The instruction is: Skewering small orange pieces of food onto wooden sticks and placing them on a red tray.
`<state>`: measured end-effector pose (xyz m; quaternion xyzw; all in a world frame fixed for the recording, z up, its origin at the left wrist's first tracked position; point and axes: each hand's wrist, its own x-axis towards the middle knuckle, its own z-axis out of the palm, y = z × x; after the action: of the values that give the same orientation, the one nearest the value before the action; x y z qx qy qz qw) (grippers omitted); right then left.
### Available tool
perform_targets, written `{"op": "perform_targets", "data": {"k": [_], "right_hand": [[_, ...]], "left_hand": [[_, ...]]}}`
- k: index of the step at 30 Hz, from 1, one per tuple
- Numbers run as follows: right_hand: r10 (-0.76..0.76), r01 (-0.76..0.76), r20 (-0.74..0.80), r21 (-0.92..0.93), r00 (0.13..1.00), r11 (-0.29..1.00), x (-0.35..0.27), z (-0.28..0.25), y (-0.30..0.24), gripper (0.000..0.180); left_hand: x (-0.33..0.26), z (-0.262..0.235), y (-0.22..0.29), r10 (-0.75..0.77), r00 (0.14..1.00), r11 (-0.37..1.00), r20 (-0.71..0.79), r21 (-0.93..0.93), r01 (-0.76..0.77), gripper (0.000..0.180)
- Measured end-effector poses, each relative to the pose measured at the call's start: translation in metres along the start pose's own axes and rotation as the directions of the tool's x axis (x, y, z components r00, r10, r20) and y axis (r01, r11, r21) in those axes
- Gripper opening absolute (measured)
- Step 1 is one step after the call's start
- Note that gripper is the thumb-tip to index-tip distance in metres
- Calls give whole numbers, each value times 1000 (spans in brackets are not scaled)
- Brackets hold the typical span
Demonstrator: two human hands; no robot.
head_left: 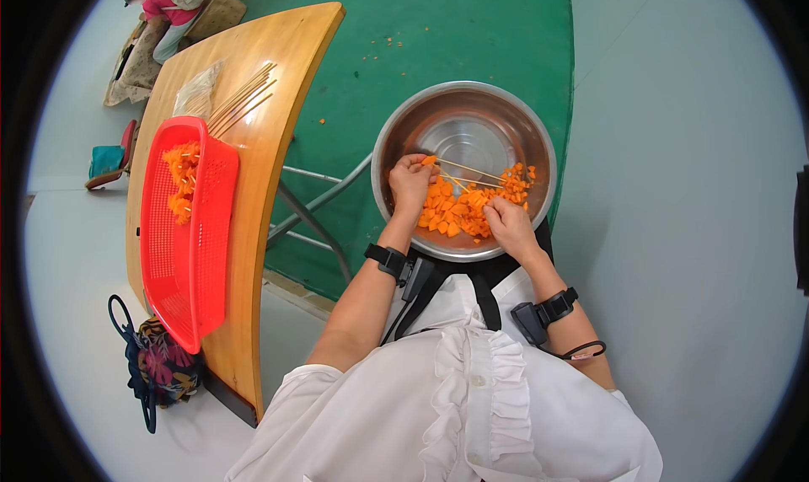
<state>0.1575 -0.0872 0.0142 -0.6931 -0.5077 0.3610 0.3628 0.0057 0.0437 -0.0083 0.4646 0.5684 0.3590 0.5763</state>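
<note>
A long wooden table (270,103) serves as the landmark. On the floor at the table's near left corner sits a dark bag with a flower print (156,364). On the table's left half lies a red plastic basket (190,263), its far end holding skewered orange pieces (180,183). Just beyond the basket, toward the table's far end, rests a loose bundle of bare bamboo sticks (240,103) beside a clear plastic bag (195,93). Past the table's far end a person in a pink top (164,6) sits on the floor.

To the right of the table, over a green mat (455,27), a round steel bowl (413,128) sits close in front of the person — a heap of cut orange chunks (468,204) fills its near half. A few thin skewers (472,174) lie across the heap.

The left hand (410,183), on the bowl's table side, is curled closed around the end of a skewer, an orange piece at its fingertips. The right hand (508,221), on the bowl's side away from the table, rests on the heap with fingers bent down into the chunks — whether it pinches a piece I cannot tell. Both wrists carry black strapped bands (389,259).
</note>
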Motion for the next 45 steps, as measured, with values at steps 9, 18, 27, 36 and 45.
{"op": "perform_targets", "data": {"k": [9,18,27,36,45], "right_hand": [[-23,23,-3,-52,1000,998,0,2,0,24],[-27,29,33,-57,999,998,0,1,4,25],[-174,148,-117,-205,978,967,-5,11,10,17],[73,-83,69,154,995,985,1,6,10,12],[216,-285,261,268,941,920,3,11,10,23]], "left_hand": [[-2,0,0,102,995,974,1,205,-100,11],[-13,1,5,428,900,696,76,608,-383,12],[-14,2,2,363,930,776,51,536,-332,12],[-12,1,-1,353,933,774,64,540,-330,13],[-12,3,-7,383,915,783,128,479,-396,13]]}}
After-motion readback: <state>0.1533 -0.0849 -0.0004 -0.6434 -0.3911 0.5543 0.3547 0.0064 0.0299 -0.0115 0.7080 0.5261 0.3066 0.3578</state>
